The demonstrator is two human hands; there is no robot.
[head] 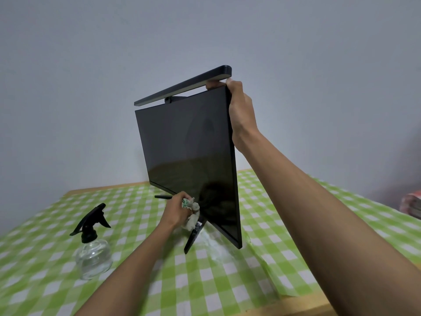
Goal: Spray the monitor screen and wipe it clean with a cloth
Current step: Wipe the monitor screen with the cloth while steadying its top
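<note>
From the head view we see one flat black monitor [186,151] on the green-checked surface [227,281]. Our right hand [241,112] has its grip curled round the monitor's top right corner. Our left hand [175,210] pinches one crumpled whitish cloth [192,215] at the monitor's lower edge. One clear round glass spray bottle [93,254] stands left of the monitor.

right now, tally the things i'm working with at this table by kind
monitor: 1
light bar: 1
spray bottle: 1
cloth: 1
total: 4
</note>
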